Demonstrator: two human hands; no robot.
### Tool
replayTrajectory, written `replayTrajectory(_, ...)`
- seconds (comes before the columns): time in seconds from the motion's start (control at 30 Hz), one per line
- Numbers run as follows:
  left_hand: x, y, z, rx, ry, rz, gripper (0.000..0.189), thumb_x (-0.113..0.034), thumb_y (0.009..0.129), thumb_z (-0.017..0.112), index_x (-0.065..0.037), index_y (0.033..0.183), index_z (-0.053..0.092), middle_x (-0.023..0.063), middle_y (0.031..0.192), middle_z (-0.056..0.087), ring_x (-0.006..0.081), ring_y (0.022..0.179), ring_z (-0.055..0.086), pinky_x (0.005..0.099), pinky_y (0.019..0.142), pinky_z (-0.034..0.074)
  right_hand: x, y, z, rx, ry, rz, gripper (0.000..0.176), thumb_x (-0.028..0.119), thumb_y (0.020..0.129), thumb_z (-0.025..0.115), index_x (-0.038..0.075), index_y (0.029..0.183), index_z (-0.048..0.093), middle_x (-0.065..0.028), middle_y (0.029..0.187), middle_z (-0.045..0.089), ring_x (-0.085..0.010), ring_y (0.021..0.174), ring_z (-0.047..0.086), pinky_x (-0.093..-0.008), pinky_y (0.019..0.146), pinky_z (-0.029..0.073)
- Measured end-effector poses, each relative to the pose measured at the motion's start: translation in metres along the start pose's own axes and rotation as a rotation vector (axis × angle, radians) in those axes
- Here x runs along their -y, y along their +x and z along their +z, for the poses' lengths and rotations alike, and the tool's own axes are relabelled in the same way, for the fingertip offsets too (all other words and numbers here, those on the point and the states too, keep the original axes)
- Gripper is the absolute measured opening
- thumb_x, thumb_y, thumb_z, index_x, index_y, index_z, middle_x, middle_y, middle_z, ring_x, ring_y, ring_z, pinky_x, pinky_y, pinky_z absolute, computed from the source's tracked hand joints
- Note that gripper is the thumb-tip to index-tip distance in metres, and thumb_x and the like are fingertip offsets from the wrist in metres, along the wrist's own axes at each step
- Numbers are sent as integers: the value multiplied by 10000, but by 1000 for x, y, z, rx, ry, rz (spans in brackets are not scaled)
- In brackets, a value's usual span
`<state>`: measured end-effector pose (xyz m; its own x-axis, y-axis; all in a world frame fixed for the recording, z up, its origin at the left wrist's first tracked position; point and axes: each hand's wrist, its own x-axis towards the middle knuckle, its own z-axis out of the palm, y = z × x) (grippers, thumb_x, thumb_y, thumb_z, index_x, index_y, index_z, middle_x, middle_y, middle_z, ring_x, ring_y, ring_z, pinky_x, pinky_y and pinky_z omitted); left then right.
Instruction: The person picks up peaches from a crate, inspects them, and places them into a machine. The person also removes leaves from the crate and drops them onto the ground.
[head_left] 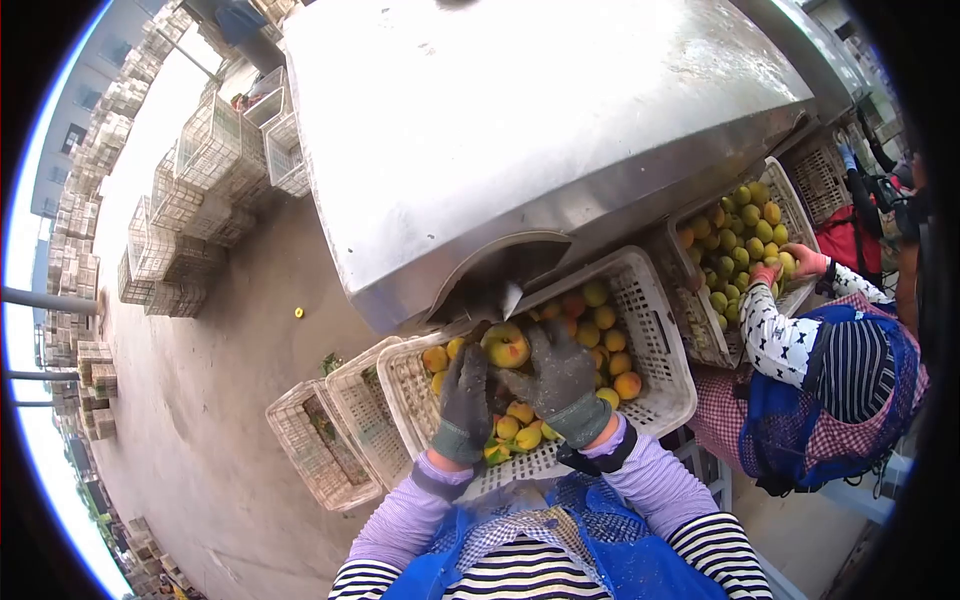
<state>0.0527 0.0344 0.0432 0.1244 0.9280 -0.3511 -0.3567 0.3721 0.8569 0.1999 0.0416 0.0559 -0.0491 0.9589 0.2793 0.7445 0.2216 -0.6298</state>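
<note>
The gloved right hand curls its fingers around a yellow-red peach. The gloved left hand lays straight fingers against the fruit's 9 o'clock side. The peach sits over the white crate of peaches, just below the metal tab jutting from the steel machine at 12 o'clock. It seems wise to hold the fruit firmly, line it up squarely under that tab, and keep fingertips low. At 3 o'clock a co-worker's hand reaches into a second crate.
</note>
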Motion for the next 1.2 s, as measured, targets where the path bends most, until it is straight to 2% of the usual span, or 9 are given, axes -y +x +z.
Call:
replayTrajectory(0.2, 20, -13, -14, 12, 51, -110, 485, -219, 1073, 466, -52, 1517, 368, 121, 1370, 527, 244, 1244, 554, 396, 1048, 468, -49, 44, 66, -120, 219, -102, 508, 323, 777, 776, 131, 1234, 663, -121, 955, 690, -334, 873, 671, -435, 759, 545)
replayTrajectory(0.37, 73, 16, -40, 146, 921, 264, 427, -275, 1045, 509, -55, 1411, 497, 135, 1374, 558, 242, 1209, 596, 371, 972, 522, -29, 72, 56, -221, 93, 1, 299, 207, 798, 732, 87, 1066, 672, -137, 972, 685, -353, 838, 679, -463, 761, 532)
replayTrajectory(0.47, 146, 41, -55, 14, 294, -137, 500, -169, 948, 608, -31, 1415, 497, 199, 1406, 532, 352, 1264, 545, 400, 1011, 477, -67, 12, 43, -128, 113, 17, 259, 175, 811, 704, 77, 1048, 674, -146, 930, 678, -342, 831, 677, -456, 724, 529)
replayTrajectory(0.53, 186, 65, -82, 100, 765, -180, 520, -68, 933, 595, 6, 1433, 473, 239, 1439, 491, 413, 1326, 466, 446, 1101, 392, -123, -30, 70, 275, -30, 372, 261, 173, 812, 697, 59, 1046, 671, -157, 931, 676, -338, 858, 677, -447, 713, 532)
replayTrajectory(0.6, 204, 81, -56, 287, 1301, 141, 532, -172, 950, 597, -5, 1439, 472, 236, 1435, 497, 407, 1331, 469, 468, 1108, 392, -198, -81, 105, 249, -230, 434, 199, 221, 893, 631, 58, 1004, 651, -144, 945, 664, -325, 884, 664, -462, 761, 526)
replayTrajectory(0.77, 238, 155, -1, 606, 1539, 466, 616, -273, 932, 626, -26, 1464, 440, 242, 1400, 522, 408, 1292, 503, 482, 1097, 400, -253, -79, 104, 365, -183, 737, 247, 192, 927, 579, 56, 1119, 654, -174, 1084, 672, -353, 1000, 661, -460, 858, 524)
replayTrajectory(0.87, 284, 193, -7, 767, 1612, 312, 672, -308, 908, 643, -23, 1472, 415, 258, 1438, 471, 428, 1331, 455, 489, 1111, 377, -268, -93, 133, 257, -86, 723, 303, 191, 958, 543, 63, 1218, 632, -197, 1195, 648, -363, 1113, 632, -445, 938, 503)
replayTrajectory(0.97, 239, 195, 23, 772, 1536, -49, 657, -319, 914, 619, -16, 1462, 419, 244, 1475, 435, 433, 1348, 430, 491, 1117, 362, -274, -90, 139, 345, 14, 759, 351, 195, 975, 526, 65, 1294, 593, -213, 1280, 608, -351, 1223, 578, -421, 1013, 469)
replayTrajectory(1.2, 271, 158, 4, 660, 2004, 215, 642, -302, 911, 565, -90, 1498, 414, 183, 1517, 426, 382, 1366, 436, 458, 1105, 374, -286, -72, 140, 406, 157, 869, 406, 180, 969, 513, 65, 1358, 534, -206, 1314, 582, -357, 1255, 548, -427, 1047, 452)
